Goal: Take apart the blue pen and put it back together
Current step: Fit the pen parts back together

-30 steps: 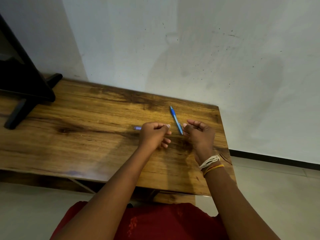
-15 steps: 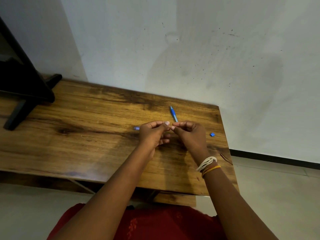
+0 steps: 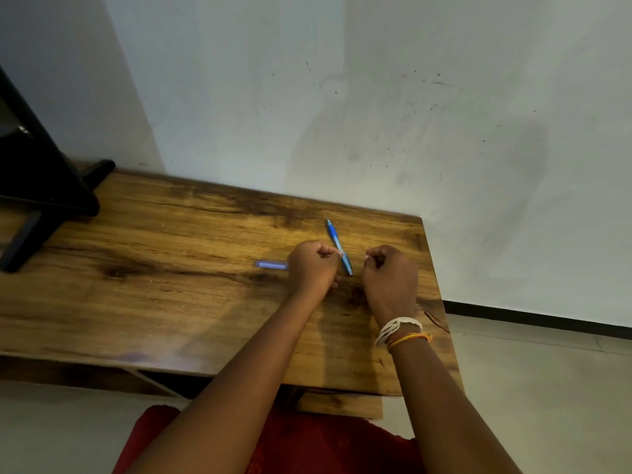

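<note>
A blue pen (image 3: 338,246) lies slantwise on the wooden table (image 3: 171,285), its tip pointing away from me, in the gap between my hands. My left hand (image 3: 313,268) is fisted just left of the pen, thumb and forefinger pinched on something small and pale. A pale blue-violet tube piece (image 3: 272,265) sticks out from the left side of that hand; whether it is held or lies on the table I cannot tell. My right hand (image 3: 390,278), with wrist bands, is fisted right of the pen and pinches a thin dark sliver (image 3: 363,249).
A black stand (image 3: 41,200) occupies the table's far left corner. The wall runs right behind the table. The table's right edge (image 3: 441,313) is close beside my right hand, with floor beyond. My red clothing shows at the bottom.
Half a second ago my fingertips met in front of the pen; now the hands are apart, the right one moved right. A small blue piece seen right of my right hand is out of sight.
</note>
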